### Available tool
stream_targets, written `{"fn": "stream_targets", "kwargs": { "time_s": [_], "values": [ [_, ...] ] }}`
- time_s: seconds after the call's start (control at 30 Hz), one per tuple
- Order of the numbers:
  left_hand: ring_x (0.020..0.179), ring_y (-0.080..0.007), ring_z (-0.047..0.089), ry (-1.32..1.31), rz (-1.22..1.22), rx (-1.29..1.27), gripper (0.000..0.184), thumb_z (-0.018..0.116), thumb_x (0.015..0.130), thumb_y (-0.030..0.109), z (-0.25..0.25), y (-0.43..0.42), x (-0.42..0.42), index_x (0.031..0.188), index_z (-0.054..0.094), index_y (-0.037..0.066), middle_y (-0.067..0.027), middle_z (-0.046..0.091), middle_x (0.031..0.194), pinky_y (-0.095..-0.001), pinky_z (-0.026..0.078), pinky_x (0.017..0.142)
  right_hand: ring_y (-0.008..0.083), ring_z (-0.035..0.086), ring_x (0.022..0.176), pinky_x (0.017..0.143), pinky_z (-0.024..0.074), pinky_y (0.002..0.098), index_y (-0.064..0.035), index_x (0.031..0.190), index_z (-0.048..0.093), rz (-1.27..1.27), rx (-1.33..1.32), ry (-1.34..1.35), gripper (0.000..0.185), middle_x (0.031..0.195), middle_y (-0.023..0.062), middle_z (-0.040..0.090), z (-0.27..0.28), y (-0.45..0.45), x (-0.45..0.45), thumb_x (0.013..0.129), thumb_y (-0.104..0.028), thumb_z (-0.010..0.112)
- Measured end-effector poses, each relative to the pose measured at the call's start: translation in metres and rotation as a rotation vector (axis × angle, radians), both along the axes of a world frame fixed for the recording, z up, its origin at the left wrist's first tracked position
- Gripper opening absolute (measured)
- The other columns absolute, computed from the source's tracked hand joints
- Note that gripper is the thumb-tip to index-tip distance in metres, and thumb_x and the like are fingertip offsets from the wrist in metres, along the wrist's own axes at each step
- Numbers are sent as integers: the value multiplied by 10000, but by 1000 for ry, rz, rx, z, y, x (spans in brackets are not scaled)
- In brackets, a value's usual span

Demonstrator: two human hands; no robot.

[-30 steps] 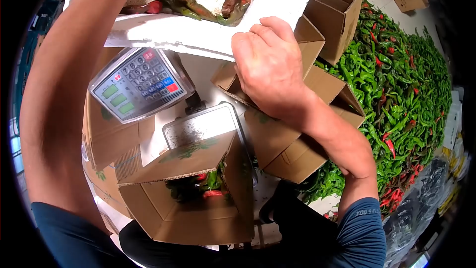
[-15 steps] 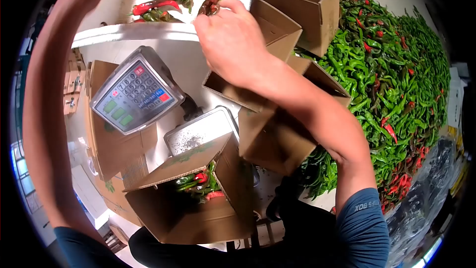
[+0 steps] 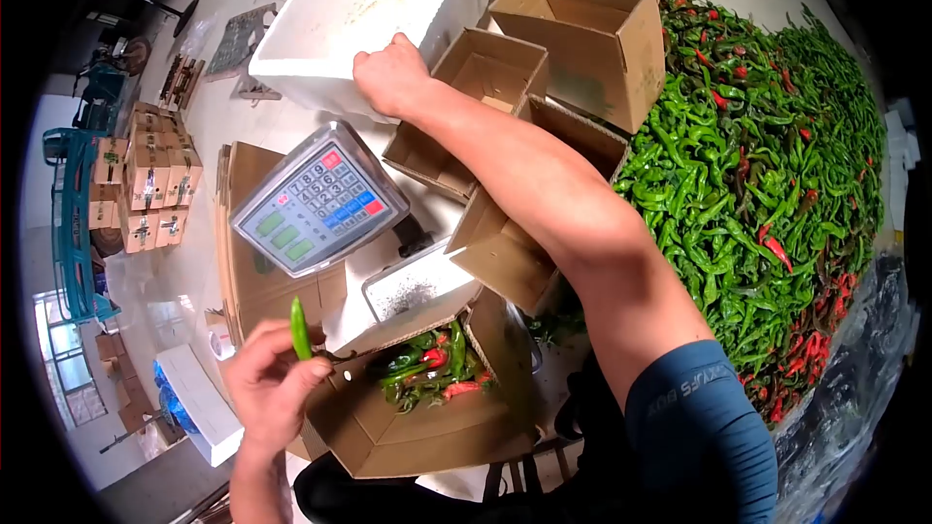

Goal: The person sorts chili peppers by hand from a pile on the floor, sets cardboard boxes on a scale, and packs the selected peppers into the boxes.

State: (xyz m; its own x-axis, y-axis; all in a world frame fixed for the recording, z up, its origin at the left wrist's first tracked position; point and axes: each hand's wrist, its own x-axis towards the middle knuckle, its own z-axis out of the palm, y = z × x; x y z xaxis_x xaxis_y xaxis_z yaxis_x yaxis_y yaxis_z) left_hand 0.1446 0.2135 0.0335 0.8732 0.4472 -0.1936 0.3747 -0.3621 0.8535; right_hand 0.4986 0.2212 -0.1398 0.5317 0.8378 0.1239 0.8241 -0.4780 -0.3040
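My left hand (image 3: 267,383) pinches a green chili pepper (image 3: 300,328) between thumb and fingers, at the left edge of an open cardboard box (image 3: 388,442). Inside that box lies a pile of green and red peppers (image 3: 437,369). My right hand (image 3: 393,76) is closed over the near rim of a large white foam box (image 3: 306,75); its fingertips are hidden behind the rim. Brownish specks mark the foam box's floor, and its near inside corner is out of sight.
A scale display with keypad (image 3: 320,199) stands in the middle, its metal platform (image 3: 413,281) behind the pepper box. Several open cartons (image 3: 582,39) stand under and beyond my right arm. A big heap of green and red peppers (image 3: 748,165) covers the right. Stacked cartons (image 3: 150,180) stand left.
My left hand has come down from the foam box to the cardboard box with a green pepper. My right hand has gone from a dark red pepper to the foam rim. The view has shifted.
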Motion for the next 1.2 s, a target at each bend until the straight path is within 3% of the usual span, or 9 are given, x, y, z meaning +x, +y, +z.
{"fn": "stream_targets", "kwargs": {
  "time_s": [0.17,0.27,0.37,0.5,0.6,0.8,0.87,1.07,1.2],
  "values": [
    [773,-166,681,75,121,-323,238,694,892,-13,-15,-7,-8,1121,650,-63,-129,671,1016,-271,569,652,295,700,958,994,363,448,-16,1117,676,-44,55,27,325,1025,182,725,-50,16,14,843,-185,635],
    [775,-174,681,15,137,-339,298,649,932,7,-14,-24,19,1216,599,-64,-142,675,1054,-280,570,659,360,684,979,953,431,475,-10,1130,686,6,95,266,374,1065,223,708,-25,-18,18,863,-267,634],
    [778,-160,674,25,42,-306,332,600,961,16,-7,-47,48,1283,564,-57,-145,677,1077,-265,560,665,407,661,966,855,526,436,2,1035,710,-163,525,533,342,1053,232,700,28,-113,-10,871,-272,588],
    [713,-54,574,116,-195,-238,284,692,892,8,-6,-87,85,1168,638,-35,-32,665,930,-207,493,636,154,682,783,732,550,313,-17,1022,707,-347,948,607,247,901,92,716,41,-284,-53,899,-224,649],
    [737,-30,553,190,-456,-185,275,753,847,28,-20,-134,113,1100,653,-8,23,629,874,-190,448,651,103,637,751,681,532,244,24,1038,651,-735,1130,538,130,848,56,683,8,-413,-86,950,-63,610],
    [730,-108,636,216,-717,-30,297,769,848,75,-65,-216,134,1095,648,-35,-73,684,905,-258,535,676,66,574,683,633,477,205,23,986,633,-1160,939,497,85,795,21,648,-108,-531,-180,937,-43,613],
    [737,-122,648,191,-764,-30,278,759,861,87,-71,-226,128,1081,648,-40,-98,685,906,-272,541,675,50,576,696,636,486,211,-5,993,657,-1087,898,424,84,794,4,653,-120,-519,-185,926,-55,647],
    [772,-281,669,79,-912,34,297,687,897,111,-39,-213,94,1152,622,-26,-156,664,898,-362,545,702,339,663,851,778,545,406,-38,978,678,-805,411,-35,168,939,144,681,-122,-478,-97,869,-163,654],
    [770,-272,671,76,-868,181,354,738,857,103,-9,-190,45,1179,624,6,-122,684,921,-351,549,703,326,674,895,798,553,447,-36,1007,674,-608,-125,-138,196,1011,145,683,-138,-455,-27,858,-136,596]
  ]
}}
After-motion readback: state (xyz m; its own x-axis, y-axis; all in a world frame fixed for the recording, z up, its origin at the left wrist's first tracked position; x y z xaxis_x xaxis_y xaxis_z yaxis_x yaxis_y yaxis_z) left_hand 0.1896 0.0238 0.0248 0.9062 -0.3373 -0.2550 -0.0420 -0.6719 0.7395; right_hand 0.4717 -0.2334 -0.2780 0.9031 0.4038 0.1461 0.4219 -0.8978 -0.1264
